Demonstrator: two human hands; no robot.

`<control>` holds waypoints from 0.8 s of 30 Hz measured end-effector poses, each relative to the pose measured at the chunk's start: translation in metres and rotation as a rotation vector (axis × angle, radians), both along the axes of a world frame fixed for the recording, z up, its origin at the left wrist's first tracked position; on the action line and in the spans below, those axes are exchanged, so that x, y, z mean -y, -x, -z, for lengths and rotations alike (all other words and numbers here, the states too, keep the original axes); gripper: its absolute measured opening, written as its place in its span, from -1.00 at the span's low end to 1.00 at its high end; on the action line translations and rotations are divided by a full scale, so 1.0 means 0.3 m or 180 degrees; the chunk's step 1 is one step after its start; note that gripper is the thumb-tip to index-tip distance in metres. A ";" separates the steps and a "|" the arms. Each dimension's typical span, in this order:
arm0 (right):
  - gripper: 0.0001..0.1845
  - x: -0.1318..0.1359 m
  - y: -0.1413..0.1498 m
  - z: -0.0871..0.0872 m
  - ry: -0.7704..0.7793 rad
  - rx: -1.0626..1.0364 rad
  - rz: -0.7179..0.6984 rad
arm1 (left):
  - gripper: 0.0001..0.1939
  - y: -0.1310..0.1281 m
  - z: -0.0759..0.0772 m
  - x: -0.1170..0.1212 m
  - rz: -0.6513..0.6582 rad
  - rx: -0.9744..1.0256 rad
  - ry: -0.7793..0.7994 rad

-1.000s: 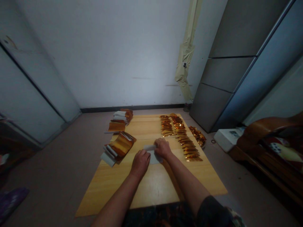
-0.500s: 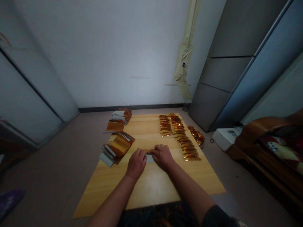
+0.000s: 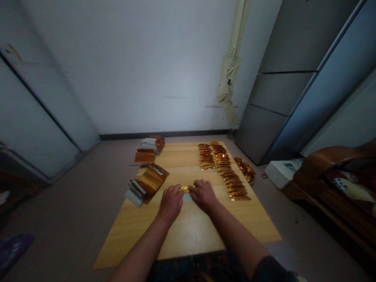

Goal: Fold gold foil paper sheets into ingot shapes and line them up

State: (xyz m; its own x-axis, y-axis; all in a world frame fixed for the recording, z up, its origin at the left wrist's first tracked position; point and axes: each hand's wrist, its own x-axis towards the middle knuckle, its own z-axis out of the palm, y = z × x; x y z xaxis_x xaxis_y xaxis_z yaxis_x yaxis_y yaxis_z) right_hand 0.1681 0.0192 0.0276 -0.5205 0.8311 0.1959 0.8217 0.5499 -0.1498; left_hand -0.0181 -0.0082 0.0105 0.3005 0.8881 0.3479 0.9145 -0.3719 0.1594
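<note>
My left hand [image 3: 172, 203] and my right hand [image 3: 202, 195] lie close together on the wooden board [image 3: 188, 235], fingers curled over a small gold foil strip [image 3: 185, 189]. The strip shows only between my hands. Under it lies a pale grey sheet [image 3: 187, 197], mostly hidden by my hands. Left of my left hand stands a curved stack of gold foil and white sheets [image 3: 148, 181]. Two rows of overlapping foil pieces [image 3: 232, 186] run along the board to the right of my right hand.
A further foil and white stack [image 3: 151, 145] sits at the board's far left corner, and a heap of foil on a dish [image 3: 245, 170] at its right edge. A grey metal cabinet [image 3: 273, 90], white box [image 3: 282, 174] and wooden seat [image 3: 329, 172] stand to the right.
My hands have drawn closer together over the sheet, and the gold strip now shows between them. The sheet is more covered than a second ago.
</note>
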 end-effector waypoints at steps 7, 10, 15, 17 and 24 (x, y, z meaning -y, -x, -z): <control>-0.73 0.006 -0.020 -0.006 -0.0012 0.0111 0.0231 | -0.76 0.005 0.001 0.005 0.0032 -0.0050 -0.0107; -0.73 0.013 -0.048 -0.013 -0.0014 0.0171 0.0315 | -0.74 0.007 0.009 0.007 -0.0014 -0.0091 -0.0155; -0.70 0.024 -0.091 -0.020 -0.0049 0.0203 0.0477 | -0.70 0.006 0.008 0.010 -0.0058 -0.0124 -0.0141; -0.69 0.026 -0.091 -0.027 -0.0079 0.0186 0.0538 | -0.70 0.005 0.007 0.010 -0.0088 -0.0139 -0.0121; -0.62 -0.009 -0.029 -0.073 -0.0359 -0.0193 0.0622 | -0.73 0.000 0.001 0.008 -0.0119 -0.0126 -0.0017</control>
State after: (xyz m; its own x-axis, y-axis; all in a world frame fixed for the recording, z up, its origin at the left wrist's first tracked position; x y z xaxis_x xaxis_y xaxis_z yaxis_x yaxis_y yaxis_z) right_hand 0.1768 0.0218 0.0496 -0.3362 0.8860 0.3194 0.9056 0.3972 -0.1488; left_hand -0.0181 -0.0107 0.0103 0.2807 0.8970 0.3413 0.9333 -0.3381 0.1210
